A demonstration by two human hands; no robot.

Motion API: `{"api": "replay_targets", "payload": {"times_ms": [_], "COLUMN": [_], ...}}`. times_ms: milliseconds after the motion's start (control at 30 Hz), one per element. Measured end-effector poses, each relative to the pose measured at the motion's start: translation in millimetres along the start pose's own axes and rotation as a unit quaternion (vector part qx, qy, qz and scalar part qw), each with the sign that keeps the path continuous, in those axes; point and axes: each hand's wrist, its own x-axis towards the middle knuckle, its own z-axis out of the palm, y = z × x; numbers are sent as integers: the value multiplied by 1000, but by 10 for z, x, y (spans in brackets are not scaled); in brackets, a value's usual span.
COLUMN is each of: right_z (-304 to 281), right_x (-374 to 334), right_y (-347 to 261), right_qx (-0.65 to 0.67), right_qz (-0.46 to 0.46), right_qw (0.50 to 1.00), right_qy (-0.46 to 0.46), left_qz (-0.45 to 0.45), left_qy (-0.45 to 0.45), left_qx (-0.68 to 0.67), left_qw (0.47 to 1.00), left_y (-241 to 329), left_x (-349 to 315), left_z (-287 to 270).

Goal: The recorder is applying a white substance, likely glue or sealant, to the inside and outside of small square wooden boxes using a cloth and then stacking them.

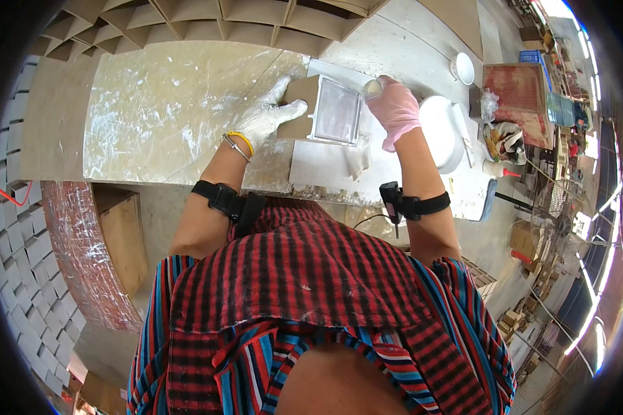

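My left hand (273,113), in a white glove with a yellow band at the wrist, grips the left side of a brown cardboard box (299,111). The box lies on a white sheet (313,166) on the worktable. Its right end is a pale grey panel (337,113) with a whitish raised rim. Just right of that panel is my right hand (394,111), in a pink glove, its fingers closed round a small pale, rounded thing (373,88) whose kind I cannot make out. Under the box's right end lies a crumpled pale rag (357,164).
Right of my right hand stands a round white tub (437,131), with a flat white tool (462,135) along its edge. A white bowl (462,68) sits farther back. Brown cardboard grids (214,31) span the far side. A reddish wooden box (518,97) stands at the right.
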Motion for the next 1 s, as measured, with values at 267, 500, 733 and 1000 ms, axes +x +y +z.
{"api": "replay_targets", "payload": {"times_ms": [267,500,733,1000], "right_z": [72,276,339,207], "right_x": [81,211,175,22], "right_y": [-67,280,142,322], "right_qx": [-38,179,195,82], "right_qz": [15,55,72,-7], "right_qw": [996,978,973,997], "right_qy": [-79,-96,-95,12], "left_qz": [7,18,37,43], "left_qy": [-6,5,18,11], "left_qx": [-70,-22,29,44], "left_qw": [998,1000,999,998], "left_y": [-26,20,27,128], "left_x": [32,3,-13,-37], "left_z": [38,41,56,55]}}
